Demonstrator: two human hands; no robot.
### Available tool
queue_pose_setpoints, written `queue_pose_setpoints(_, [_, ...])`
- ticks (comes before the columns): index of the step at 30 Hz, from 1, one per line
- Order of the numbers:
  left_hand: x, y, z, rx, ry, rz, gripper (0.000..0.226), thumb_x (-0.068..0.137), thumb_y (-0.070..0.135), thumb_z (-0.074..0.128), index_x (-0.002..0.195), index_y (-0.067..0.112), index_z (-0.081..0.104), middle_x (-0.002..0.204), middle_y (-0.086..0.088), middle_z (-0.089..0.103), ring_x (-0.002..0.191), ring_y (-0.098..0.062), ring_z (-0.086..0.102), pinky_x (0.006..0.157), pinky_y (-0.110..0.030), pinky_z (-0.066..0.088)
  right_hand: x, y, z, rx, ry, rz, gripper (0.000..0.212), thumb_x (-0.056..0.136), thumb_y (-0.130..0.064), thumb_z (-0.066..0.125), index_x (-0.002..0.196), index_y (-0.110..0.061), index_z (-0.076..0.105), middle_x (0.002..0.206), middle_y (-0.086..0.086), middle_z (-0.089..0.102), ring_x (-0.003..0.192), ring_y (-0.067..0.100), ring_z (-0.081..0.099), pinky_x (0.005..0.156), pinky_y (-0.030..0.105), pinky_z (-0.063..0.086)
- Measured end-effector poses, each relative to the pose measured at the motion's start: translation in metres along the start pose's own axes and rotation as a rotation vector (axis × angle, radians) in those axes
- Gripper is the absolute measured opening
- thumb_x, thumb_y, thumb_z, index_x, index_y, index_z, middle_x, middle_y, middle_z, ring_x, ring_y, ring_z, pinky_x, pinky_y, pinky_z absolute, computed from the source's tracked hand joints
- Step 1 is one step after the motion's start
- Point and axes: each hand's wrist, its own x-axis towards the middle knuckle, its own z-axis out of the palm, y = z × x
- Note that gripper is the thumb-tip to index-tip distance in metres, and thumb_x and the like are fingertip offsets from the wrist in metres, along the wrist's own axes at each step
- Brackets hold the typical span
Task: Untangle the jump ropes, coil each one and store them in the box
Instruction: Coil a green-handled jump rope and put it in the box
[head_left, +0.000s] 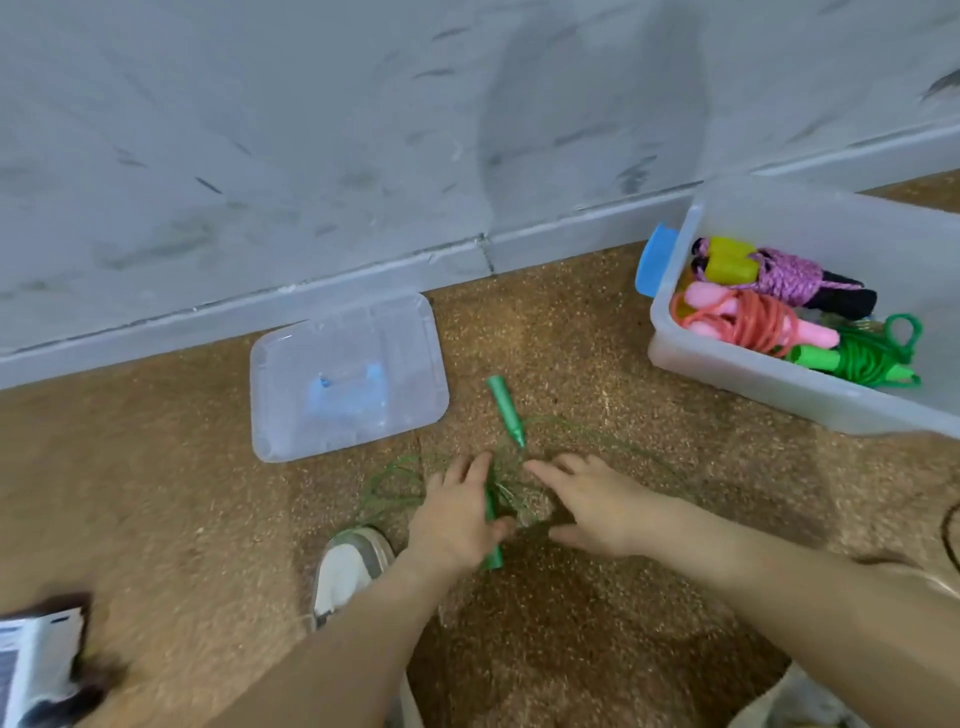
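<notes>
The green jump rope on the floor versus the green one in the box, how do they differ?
The floor rope sprawls in loose, thin loops; the boxed rope is a tight coil. The floor rope's handles are apart, one free handle lying alone, the other in the left hand; the boxed rope's handles lie against its coil. Both are green with green handles.

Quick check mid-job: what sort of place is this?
Likely an indoor room, seen from down low: speckled brown floor, scuffed grey wall with a baseboard, and the clear box of coiled ropes standing on it.
</notes>
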Motion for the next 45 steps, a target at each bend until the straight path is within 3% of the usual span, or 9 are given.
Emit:
queue_pose_setpoints(5, [-0.004, 0.002, 0.024, -0.004, -0.048, -0.133, 0.056, 0.082, 0.020, 0.063, 0.130, 0.019, 0.035, 0.122, -0.011, 0.053, 0.104, -0.033, 0.059, 0.080, -0.042, 0.053, -0.006, -0.007, 0.021, -0.281, 0.026, 0.012, 0.076, 0.092, -0.023, 0.056, 0.154, -0.018, 0.010, 0.158, 0.001, 0.005, 0.143, 0.028, 0.012, 0.110, 0.049, 0.029])
queue_pose_setpoints(8, [-0.002, 0.001, 0.011, -0.174, -0.070, -0.234, 0.013, 0.077, 0.026, 0.061, 0.084, 0.016, 0.060, 0.085, -0.007, 0.066, 0.078, -0.025, 0.064, 0.065, -0.030, 0.053, -0.004, -0.010, 0.015, -0.280, 0.044, 0.063, 0.071, 0.089, -0.024, 0.060, 0.149, -0.019, 0.023, 0.153, 0.003, 0.017, 0.139, 0.026, 0.020, 0.108, 0.047, 0.033])
queue_pose_setpoints(12, [-0.009, 0.014, -0.054, -0.384, -0.195, -0.078, 0.032, 0.076, 0.019, 0.065, 0.048, 0.016, 0.051, 0.047, 0.001, 0.046, 0.046, -0.013, 0.042, 0.043, -0.021, 0.031, -0.006, -0.039, -0.027, 0.067, -0.117, 0.070, 0.060, 0.083, -0.033, 0.069, 0.135, -0.014, 0.045, 0.129, 0.008, 0.053, 0.115, 0.026, 0.055, 0.095, 0.038, 0.048])
queue_pose_setpoints(21, [-0.132, 0.031, -0.271, 0.064, 0.164, 0.234, 0.040, 0.081, 0.027, 0.073, 0.120, 0.018, 0.067, 0.112, -0.002, 0.069, 0.104, -0.019, 0.061, 0.084, -0.026, 0.045, -0.134, -0.151, -0.207, -0.165, 0.270, -0.053, 0.025, 0.090, -0.026, 0.064, 0.112, -0.017, 0.068, 0.081, 0.001, 0.068, 0.071, 0.013, 0.058, 0.058, 0.020, 0.042])
queue_pose_setpoints(25, [-0.208, 0.020, -0.326, -0.001, 0.528, 0.200, 0.022, 0.087, 0.036, 0.063, 0.083, 0.018, 0.076, 0.070, 0.002, 0.070, 0.064, -0.014, 0.061, 0.062, -0.026, 0.045, -0.212, -0.194, -0.243, -0.111, 0.463, -0.091, 0.019, 0.090, -0.032, 0.064, 0.073, -0.028, 0.070, 0.056, -0.008, 0.059, 0.048, -0.002, 0.048, 0.049, 0.011, 0.035])
queue_pose_setpoints(30, [-0.286, 0.017, -0.353, -0.809, 0.790, 0.318, 0.038, 0.090, 0.043, 0.060, 0.064, 0.016, 0.068, 0.049, 0.001, 0.050, 0.046, -0.012, 0.043, 0.048, -0.020, 0.035, -0.266, -0.222, -0.247, 0.266, 0.815, -0.138, 0.030, 0.093, -0.034, 0.060, 0.074, -0.015, 0.073, 0.057, -0.003, 0.058, 0.057, 0.012, 0.052, 0.055, 0.022, 0.040])
queue_pose_setpoints(35, [-0.309, 0.020, -0.342, -1.045, 0.526, 0.466, 0.034, 0.096, 0.041, 0.050, 0.086, 0.013, 0.067, 0.054, 0.002, 0.029, 0.045, -0.014, 0.024, 0.044, -0.021, 0.018, -0.283, -0.253, -0.228, 1.266, 0.681, -0.387, 0.038, 0.098, -0.035, 0.052, 0.068, -0.012, 0.058, 0.051, -0.002, 0.033, 0.051, 0.015, 0.042, 0.062, 0.028, 0.039])
queue_pose_setpoints(39, [-0.308, 0.034, -0.332, -0.618, 0.364, 0.471, 0.017, 0.087, 0.035, 0.066, 0.099, 0.024, 0.071, 0.059, 0.001, 0.039, 0.051, -0.010, 0.036, 0.050, -0.020, 0.031, -0.290, -0.280, -0.224, 1.058, 0.633, -0.482, 0.014, 0.096, -0.017, 0.052, 0.085, -0.010, 0.058, 0.054, -0.005, 0.027, 0.046, 0.012, 0.023, 0.047, 0.024, 0.026])
queue_pose_setpoints(45, [-0.303, 0.046, -0.346, -1.265, 0.543, 0.612, 0.015, 0.089, 0.002, 0.056, 0.086, 0.009, 0.069, 0.048, 0.005, 0.035, 0.042, -0.010, 0.022, 0.039, -0.018, 0.015, -0.271, -0.268, -0.206, 0.887, 0.550, -0.367, 0.033, 0.081, 0.003, 0.066, 0.098, -0.018, 0.047, 0.085, 0.000, 0.054, 0.050, 0.009, 0.037, 0.043, 0.022, 0.023])
